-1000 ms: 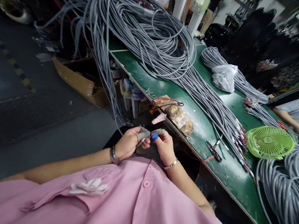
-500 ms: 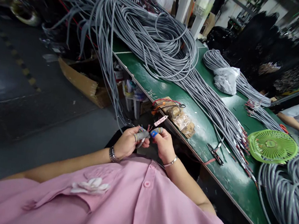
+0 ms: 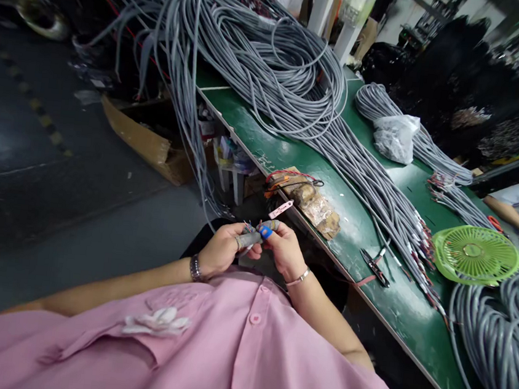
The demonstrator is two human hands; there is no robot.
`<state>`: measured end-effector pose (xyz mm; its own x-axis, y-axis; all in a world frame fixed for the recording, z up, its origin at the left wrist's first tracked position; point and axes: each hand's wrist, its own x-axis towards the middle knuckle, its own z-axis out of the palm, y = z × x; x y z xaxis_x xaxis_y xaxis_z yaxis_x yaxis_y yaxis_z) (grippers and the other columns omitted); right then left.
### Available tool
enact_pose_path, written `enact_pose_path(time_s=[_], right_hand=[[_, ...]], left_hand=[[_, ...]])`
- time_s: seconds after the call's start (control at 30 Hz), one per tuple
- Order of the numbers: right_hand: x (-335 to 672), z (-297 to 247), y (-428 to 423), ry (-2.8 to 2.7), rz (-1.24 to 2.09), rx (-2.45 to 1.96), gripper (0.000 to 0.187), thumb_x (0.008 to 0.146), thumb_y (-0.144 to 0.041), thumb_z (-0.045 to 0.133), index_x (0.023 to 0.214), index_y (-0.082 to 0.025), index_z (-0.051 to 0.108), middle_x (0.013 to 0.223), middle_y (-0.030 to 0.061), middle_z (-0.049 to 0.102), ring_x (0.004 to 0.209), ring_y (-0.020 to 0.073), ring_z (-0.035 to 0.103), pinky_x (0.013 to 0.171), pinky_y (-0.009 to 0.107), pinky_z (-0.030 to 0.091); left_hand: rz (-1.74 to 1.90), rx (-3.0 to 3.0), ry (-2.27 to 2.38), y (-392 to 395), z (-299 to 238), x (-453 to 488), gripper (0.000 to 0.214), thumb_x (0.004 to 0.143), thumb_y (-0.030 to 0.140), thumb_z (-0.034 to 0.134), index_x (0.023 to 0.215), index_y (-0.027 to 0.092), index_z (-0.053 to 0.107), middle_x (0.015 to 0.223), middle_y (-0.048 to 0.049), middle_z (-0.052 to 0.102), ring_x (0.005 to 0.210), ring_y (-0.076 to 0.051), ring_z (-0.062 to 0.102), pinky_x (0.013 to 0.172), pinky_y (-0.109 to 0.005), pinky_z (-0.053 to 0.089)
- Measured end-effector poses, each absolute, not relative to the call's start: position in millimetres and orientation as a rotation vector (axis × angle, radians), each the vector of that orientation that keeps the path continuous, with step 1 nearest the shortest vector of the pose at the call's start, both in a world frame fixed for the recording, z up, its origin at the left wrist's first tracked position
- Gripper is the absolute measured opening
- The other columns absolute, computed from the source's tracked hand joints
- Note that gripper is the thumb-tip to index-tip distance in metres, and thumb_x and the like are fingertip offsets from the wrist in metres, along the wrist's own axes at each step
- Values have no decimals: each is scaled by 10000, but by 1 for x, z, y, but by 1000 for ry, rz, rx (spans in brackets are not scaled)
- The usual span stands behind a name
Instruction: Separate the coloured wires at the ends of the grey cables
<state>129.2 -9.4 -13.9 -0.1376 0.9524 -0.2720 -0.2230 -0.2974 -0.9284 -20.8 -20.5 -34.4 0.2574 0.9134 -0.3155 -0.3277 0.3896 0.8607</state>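
My left hand (image 3: 222,251) is closed around the end of a grey cable (image 3: 243,251), low over my lap. Thin coloured wires (image 3: 247,226) fan out of this cable end between my hands. Grey wrapping covers my left thumb. My right hand (image 3: 287,253) meets the left one, its thumb and index finger pinched together at the wires. Blue tape is on the right thumb, and a greyish wrap is on the index finger. Which wires sit inside the pinch is hidden by the fingers.
A green table (image 3: 394,320) runs diagonally, bearing a large bundle of grey cables (image 3: 254,64), a wooden block (image 3: 314,206) with clear tape, black-handled cutters (image 3: 375,268) and a green fan (image 3: 476,254). A cardboard box (image 3: 139,141) stands on the floor. A co-worker's arm (image 3: 512,218) is at right.
My hands stay together in nearly the same place. The fingers have shifted slightly, and the wire ends stick up less between them. The view has moved a little.
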Motion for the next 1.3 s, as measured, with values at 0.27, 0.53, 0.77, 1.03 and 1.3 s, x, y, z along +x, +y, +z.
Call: enact_pose_path(time_s=[0.27, 0.53, 0.77, 1.03, 1.3], right_hand=[[127, -14, -15, -1212, 1395, -1189, 226, 766, -401, 688, 774, -192, 602, 660, -18, 581, 567, 110, 500, 546, 247, 417], [131, -20, -13, -870, 1577, -1246, 400, 751, -576, 658, 797, -184, 592, 652, -27, 534, 535, 86, 456, 529, 239, 433], [128, -6, -16, -1086, 1538, -1209, 364, 669, -474, 777, 775, -181, 588, 644, -14, 573, 562, 103, 480, 516, 239, 387], [130, -14, -14, -1160, 1469, -1313, 215, 726, -349, 707, 732, -165, 595, 637, -24, 574, 556, 95, 480, 532, 236, 394], [124, -25, -19, -974, 1401, -1247, 230, 733, -380, 718, 779, -170, 638, 693, -5, 589, 603, 106, 493, 568, 249, 417]], left_hand=[[763, 1118, 943, -16, -27, -28, 117, 728, 245, 696, 678, 142, 673, 620, -52, 695, 574, -171, 638, 596, -277, 503], [1015, 734, 922, -21, -33, -23, 155, 729, 277, 711, 749, 139, 645, 595, -41, 671, 507, -160, 607, 533, -284, 498], [1009, 849, 980, -21, -34, -22, 130, 733, 270, 691, 741, 144, 659, 593, -41, 670, 501, -156, 603, 533, -276, 496], [901, 1036, 1069, -24, -19, -24, 83, 721, 219, 660, 671, 155, 645, 589, -43, 673, 521, -168, 618, 542, -276, 494], [1015, 789, 1011, -19, -29, -20, 133, 693, 253, 701, 698, 136, 639, 574, -45, 662, 486, -161, 599, 510, -271, 468]])
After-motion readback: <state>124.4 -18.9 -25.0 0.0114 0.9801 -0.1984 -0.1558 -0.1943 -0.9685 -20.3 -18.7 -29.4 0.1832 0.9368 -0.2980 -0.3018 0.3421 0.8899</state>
